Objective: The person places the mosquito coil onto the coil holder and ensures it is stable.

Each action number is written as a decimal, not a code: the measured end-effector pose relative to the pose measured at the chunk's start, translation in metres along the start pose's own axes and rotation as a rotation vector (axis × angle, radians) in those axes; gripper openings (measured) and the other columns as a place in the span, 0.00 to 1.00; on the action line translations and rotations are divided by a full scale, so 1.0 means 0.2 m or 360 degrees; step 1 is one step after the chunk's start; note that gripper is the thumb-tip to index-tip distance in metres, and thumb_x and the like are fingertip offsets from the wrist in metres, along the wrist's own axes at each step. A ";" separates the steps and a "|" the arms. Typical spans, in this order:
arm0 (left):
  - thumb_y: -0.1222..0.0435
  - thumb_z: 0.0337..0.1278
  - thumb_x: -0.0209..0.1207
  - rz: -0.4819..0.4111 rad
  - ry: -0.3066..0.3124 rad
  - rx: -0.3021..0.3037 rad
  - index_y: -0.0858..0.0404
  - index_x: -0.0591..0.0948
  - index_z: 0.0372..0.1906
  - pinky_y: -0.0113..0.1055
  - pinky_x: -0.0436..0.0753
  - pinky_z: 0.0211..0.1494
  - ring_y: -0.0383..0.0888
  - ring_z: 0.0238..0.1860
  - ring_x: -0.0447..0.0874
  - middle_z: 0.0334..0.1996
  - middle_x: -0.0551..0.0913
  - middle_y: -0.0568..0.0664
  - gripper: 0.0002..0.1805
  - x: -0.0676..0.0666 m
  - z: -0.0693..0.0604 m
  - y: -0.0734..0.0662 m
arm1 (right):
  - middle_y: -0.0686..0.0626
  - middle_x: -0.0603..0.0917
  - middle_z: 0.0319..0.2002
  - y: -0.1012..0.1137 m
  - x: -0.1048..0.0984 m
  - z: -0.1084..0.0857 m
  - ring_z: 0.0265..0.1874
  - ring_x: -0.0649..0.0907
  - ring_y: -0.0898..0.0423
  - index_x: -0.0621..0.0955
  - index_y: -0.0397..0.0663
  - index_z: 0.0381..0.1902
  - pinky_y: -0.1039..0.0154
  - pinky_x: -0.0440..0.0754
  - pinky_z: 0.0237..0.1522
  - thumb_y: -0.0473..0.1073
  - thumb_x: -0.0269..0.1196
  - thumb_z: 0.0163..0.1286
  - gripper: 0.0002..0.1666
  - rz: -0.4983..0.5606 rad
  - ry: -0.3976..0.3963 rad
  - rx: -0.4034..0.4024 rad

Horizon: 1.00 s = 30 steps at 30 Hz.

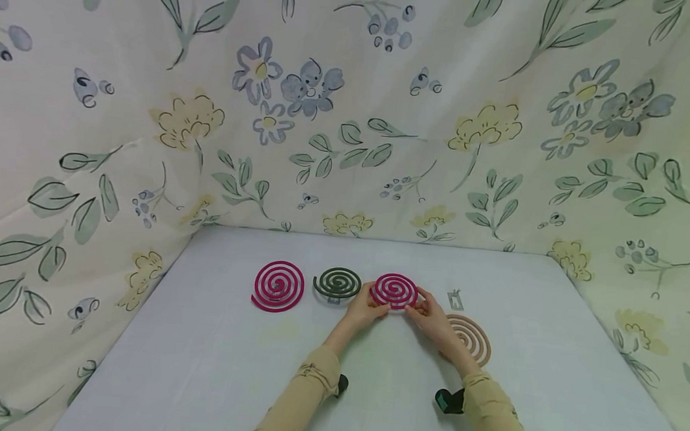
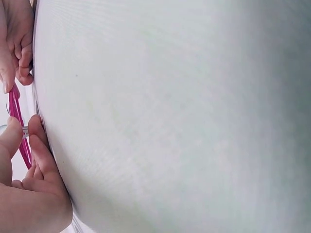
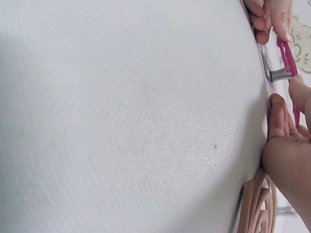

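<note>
A magenta mosquito coil [image 1: 395, 291] lies between my two hands, its spiral facing up. My left hand [image 1: 364, 309] pinches its left edge, and my right hand [image 1: 430, 318] pinches the right edge. Seen edge-on in the right wrist view, the coil [image 3: 290, 63] sits on top of a small metal stand [image 3: 279, 74]. Thumbs are above the coil, with other fingers lower, close to the tabletop. Left of my left hand, a dark green coil [image 1: 337, 283] rests over another stand [image 1: 333, 300]. A brown coil [image 1: 475, 339] is partly hidden by my right forearm.
Another magenta coil [image 1: 279, 286] is at the far left of the row, over a stand that barely shows. A bare metal stand [image 1: 455, 300] lies right of my right hand. The white table [image 1: 205, 365] ends at a floral cloth [image 1: 349, 143] behind and beside it.
</note>
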<state>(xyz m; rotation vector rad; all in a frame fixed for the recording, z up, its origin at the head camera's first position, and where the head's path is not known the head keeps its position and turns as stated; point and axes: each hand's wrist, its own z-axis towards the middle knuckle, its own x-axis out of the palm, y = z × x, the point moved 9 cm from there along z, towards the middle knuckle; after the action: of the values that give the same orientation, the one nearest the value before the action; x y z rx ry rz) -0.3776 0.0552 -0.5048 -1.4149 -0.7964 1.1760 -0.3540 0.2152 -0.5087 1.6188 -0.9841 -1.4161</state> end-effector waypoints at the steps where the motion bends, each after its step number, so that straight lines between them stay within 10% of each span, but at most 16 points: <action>1: 0.61 0.55 0.65 0.0007 -0.0006 -0.0009 0.67 0.61 0.65 0.32 0.78 0.31 0.45 0.25 0.84 0.23 0.84 0.57 0.36 0.00 0.00 0.00 | 0.43 0.77 0.39 0.00 0.00 0.00 0.34 0.72 0.60 0.56 0.39 0.71 0.70 0.71 0.34 0.42 0.59 0.69 0.39 0.0004 0.0001 -0.0003; 30: 0.69 0.55 0.63 0.0137 -0.0074 -0.0135 0.71 0.60 0.66 0.27 0.74 0.34 0.51 0.29 0.85 0.28 0.84 0.65 0.36 0.00 -0.03 -0.02 | 0.45 0.76 0.39 -0.04 0.00 0.02 0.35 0.72 0.59 0.57 0.40 0.71 0.71 0.71 0.33 0.43 0.60 0.68 0.39 -0.0020 -0.0006 0.0027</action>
<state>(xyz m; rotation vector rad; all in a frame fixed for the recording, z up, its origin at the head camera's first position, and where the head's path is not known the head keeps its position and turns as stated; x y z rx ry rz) -0.3725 0.0539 -0.5019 -1.5088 -0.8331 1.2580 -0.3580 0.2180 -0.5164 1.6380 -0.9925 -1.4230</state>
